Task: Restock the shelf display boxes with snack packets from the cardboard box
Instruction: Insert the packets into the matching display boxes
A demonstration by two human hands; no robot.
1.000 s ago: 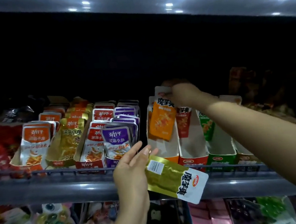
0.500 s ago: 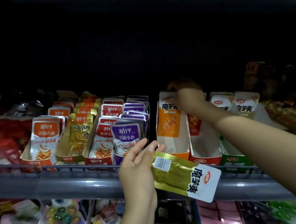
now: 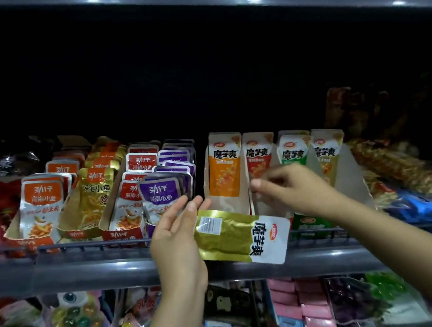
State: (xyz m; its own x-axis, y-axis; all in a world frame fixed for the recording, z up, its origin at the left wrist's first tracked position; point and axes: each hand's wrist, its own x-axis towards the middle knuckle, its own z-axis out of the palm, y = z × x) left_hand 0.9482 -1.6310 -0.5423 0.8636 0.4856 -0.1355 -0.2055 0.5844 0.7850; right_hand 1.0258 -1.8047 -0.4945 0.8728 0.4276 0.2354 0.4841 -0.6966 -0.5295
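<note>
Up on the grey metal shelf [image 3: 88, 270], 4 tall cardboard display boxes each hold an upright snack packet: orange packet [image 3: 224, 166], red packet [image 3: 257, 156], green packet [image 3: 293, 150], and yellow packet [image 3: 327, 150]. Left hand [image 3: 176, 242] pinches a gold foil snack packet [image 3: 239, 236] lying sideways just in front of those boxes, fingers straight-ish. Right hand [image 3: 295, 190] sits in front of the red and green boxes, fingers loosely curled, holding nothing I can see. Further left, low boxes packed with fish-snack pouches [image 3: 159, 192].

glossy gold foil packet [image 3: 227, 237] with white paper barcode label, shiny plastic purple pouches [image 3: 159, 192], matt cardboard display boxes [image 3: 353, 176], smooth grey metal shelf rail [image 3: 88, 272]
</note>
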